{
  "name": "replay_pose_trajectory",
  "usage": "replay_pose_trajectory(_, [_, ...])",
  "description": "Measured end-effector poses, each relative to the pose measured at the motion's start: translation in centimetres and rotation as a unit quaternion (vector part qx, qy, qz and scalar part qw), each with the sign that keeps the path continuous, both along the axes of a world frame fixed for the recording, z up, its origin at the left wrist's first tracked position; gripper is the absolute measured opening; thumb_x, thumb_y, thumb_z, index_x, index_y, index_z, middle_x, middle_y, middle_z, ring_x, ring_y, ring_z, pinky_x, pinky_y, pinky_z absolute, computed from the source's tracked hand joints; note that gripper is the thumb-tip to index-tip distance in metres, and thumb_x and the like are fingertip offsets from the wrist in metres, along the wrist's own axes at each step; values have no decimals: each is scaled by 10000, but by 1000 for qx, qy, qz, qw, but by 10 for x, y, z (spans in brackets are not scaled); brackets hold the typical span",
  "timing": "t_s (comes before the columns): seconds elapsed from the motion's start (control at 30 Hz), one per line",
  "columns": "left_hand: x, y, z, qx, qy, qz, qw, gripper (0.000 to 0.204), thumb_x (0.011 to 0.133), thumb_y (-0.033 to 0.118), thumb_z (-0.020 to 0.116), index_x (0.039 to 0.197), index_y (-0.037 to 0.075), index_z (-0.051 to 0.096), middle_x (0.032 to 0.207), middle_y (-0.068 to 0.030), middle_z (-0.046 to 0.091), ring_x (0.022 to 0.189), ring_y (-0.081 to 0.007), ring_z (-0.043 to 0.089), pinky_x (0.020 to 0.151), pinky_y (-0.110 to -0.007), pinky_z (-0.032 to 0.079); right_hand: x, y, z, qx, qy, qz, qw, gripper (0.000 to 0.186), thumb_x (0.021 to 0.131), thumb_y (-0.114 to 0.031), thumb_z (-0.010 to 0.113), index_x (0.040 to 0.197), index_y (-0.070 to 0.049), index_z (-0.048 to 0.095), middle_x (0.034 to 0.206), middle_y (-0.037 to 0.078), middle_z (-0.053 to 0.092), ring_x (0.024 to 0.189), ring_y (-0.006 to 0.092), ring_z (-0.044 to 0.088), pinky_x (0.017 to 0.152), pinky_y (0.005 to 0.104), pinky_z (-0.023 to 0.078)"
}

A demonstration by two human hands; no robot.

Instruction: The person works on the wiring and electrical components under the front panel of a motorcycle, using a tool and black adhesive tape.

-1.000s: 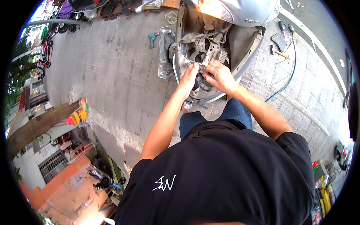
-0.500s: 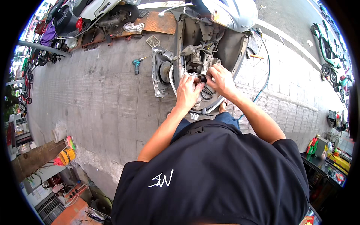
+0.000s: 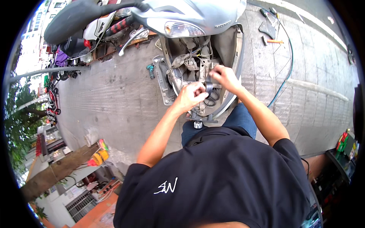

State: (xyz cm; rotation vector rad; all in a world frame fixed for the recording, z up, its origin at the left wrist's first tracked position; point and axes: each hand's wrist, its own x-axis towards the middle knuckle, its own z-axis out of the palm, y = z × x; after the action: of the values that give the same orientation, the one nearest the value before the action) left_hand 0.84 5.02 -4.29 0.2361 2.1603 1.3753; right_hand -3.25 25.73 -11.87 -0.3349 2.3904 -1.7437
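Observation:
In front of me stands a silver scooter (image 3: 190,19) with its lower body opened up, baring wires and a frame (image 3: 190,62). A black tape-like strip (image 3: 209,81) spans the gap between my hands over this opening. My left hand (image 3: 191,96) pinches its lower end, palm partly hidden. The fingers of my right hand (image 3: 225,78) are closed at its upper end, beside a pale bracket. Just below the strip lies a loop of black cable (image 3: 213,99). Whether the strip comes off a roll cannot be made out.
A removed panel (image 3: 161,85) leans left of the scooter, with a teal cordless drill (image 3: 151,70) beyond it. On the right lie a hammer (image 3: 274,41), a screwdriver (image 3: 264,13) and a blue hose (image 3: 292,57). The mirror (image 3: 72,21) juts out at upper left.
My hands have drawn apart, the right one upward, and the black strip now shows between them. The view has shifted, bringing the scooter's mirror and headlight into sight.

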Motion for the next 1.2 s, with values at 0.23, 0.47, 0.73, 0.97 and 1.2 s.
replay_pose_trajectory(0.23, [-38,26,-79,16,122,87,989,161,865,86,644,978,-7,577,840,-43,622,714,-105,612,656,-246,520,17,-30,-25,-340,-341,-85,872,431,921,-435,612,1113,-57,535,1014,55,610,902,133,599,763,273,513])
replay_pose_trajectory(0.47, [-92,-51,-90,-156,338,201,906,382,750,157,736,1078,5,611,1083,-150,620,1003,-286,601,912,-376,466,-11,-33,-46,-488,-332,-286,755,245,929,-335,619,911,-98,561,867,30,576,782,161,584,686,313,498])
replay_pose_trajectory(0.73, [-98,-170,-180,-176,253,149,940,469,850,254,689,1208,1,524,1148,-196,597,1081,-324,585,943,-412,449,-94,-81,-93,-404,-282,-350,797,243,849,-214,715,1003,-87,577,928,25,617,816,146,598,708,307,505])
replay_pose_trajectory(0.97, [-84,-144,-165,-236,218,134,937,350,827,226,706,1079,36,556,964,-153,642,842,-305,645,756,-397,502,-113,-110,-109,-479,-221,-417,740,439,768,-87,766,1106,-55,488,1005,69,602,878,173,595,728,349,505])
replay_pose_trajectory(1.2, [-94,-135,-154,-288,273,98,913,210,825,190,697,920,36,590,747,-126,624,686,-284,620,640,-382,486,-103,-78,-112,-416,-207,-343,816,398,721,-34,712,1072,-6,527,844,30,621,758,123,585,716,272,482])
